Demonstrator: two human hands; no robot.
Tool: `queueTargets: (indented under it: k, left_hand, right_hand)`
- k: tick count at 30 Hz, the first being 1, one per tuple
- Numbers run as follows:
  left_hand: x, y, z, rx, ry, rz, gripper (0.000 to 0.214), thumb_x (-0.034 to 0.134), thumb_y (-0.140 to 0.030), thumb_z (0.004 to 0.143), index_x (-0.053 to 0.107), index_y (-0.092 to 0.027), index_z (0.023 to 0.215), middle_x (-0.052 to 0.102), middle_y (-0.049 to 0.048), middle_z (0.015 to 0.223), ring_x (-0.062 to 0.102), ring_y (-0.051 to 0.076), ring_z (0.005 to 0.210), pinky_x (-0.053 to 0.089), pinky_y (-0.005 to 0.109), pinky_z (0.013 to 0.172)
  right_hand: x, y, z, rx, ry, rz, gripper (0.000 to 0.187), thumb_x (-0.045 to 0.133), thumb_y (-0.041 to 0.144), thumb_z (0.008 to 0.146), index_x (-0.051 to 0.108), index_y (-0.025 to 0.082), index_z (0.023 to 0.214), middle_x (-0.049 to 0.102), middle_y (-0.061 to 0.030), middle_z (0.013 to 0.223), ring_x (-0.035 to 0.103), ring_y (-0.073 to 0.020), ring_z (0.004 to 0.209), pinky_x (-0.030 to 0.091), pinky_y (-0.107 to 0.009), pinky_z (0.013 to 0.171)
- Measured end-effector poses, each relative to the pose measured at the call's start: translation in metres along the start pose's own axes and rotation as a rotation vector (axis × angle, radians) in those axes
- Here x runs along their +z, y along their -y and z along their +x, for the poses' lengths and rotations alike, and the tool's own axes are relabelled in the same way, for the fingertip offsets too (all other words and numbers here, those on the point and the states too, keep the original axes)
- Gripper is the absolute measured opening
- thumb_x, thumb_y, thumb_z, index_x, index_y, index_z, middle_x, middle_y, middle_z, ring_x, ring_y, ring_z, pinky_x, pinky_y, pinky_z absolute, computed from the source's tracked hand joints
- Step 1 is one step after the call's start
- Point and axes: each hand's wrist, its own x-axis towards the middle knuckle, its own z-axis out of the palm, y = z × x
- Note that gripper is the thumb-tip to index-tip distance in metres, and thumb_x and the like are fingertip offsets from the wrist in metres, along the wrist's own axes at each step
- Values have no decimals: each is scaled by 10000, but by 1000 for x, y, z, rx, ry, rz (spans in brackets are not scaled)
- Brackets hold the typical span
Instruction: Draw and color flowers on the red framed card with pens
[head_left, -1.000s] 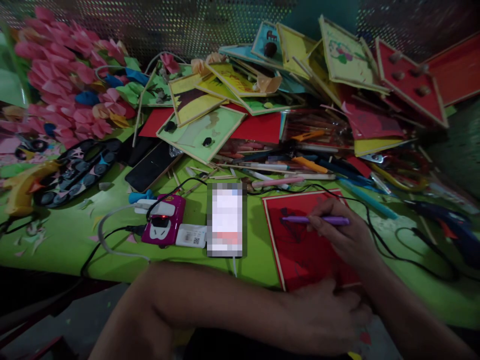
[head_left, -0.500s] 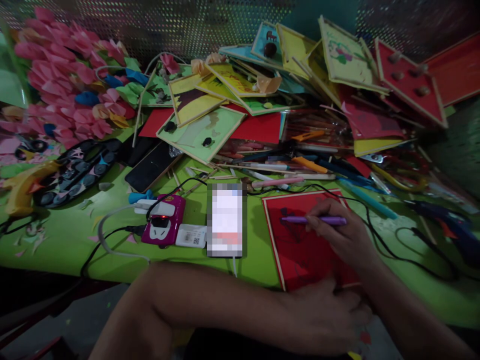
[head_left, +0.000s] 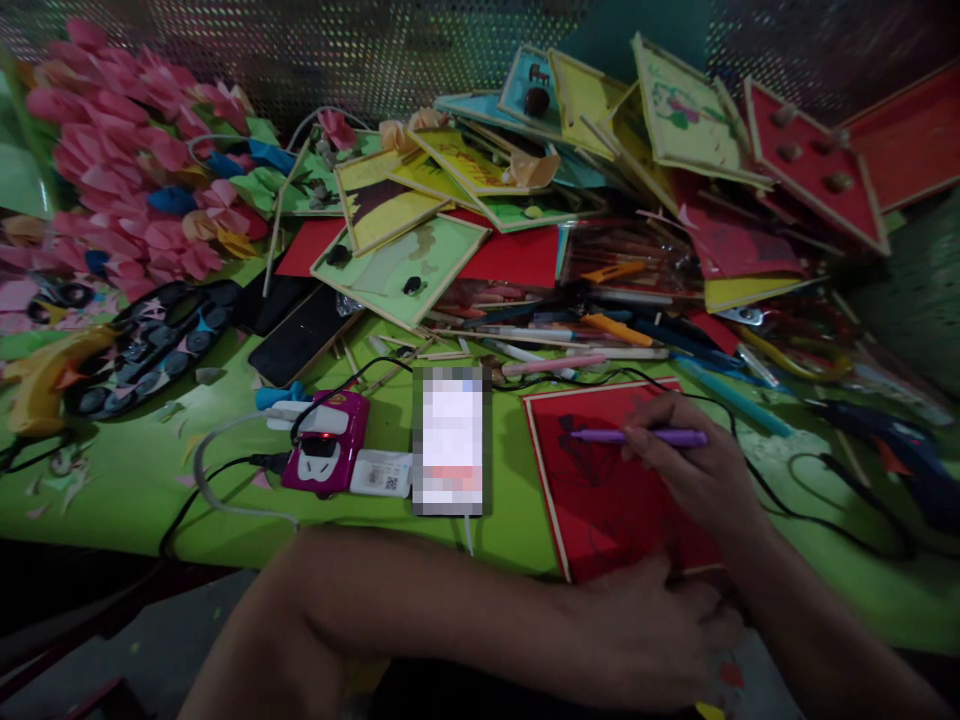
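Note:
My right hand pinches a purple marker pen, held nearly level with its tip to the left over a red card. The card has pale stick edging and dark line drawings, mostly in its upper left part. It lies on the green table close to the front edge. My left forearm crosses in front of the table, and my left hand is at the card's lower edge. Its thumb side lies on the card and its fingers are curled, partly in shadow.
Left of the card are a lit phone, its screen blurred, and a purple power socket with cables. Glue guns lie at both sides. Behind are pens, framed cards and pink paper flowers.
My right hand and the marker have shifted slightly to the right, baring more of the dark drawing. My left hand stays at the card's lower edge.

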Motion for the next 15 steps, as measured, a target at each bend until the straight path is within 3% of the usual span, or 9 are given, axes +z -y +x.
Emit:
queueTargets:
  k: [15]
  left_hand:
    - [3, -2, 1, -12, -4, -10, 360, 515, -247, 962, 805, -315, 1162, 678, 96, 1380, 619, 275, 1273, 485, 368, 779]
  right_hand:
    - [1, -4, 0, 4, 22, -16, 274, 715, 529, 955, 669, 283, 843, 653, -1, 701, 587, -204, 626, 444, -362, 603]
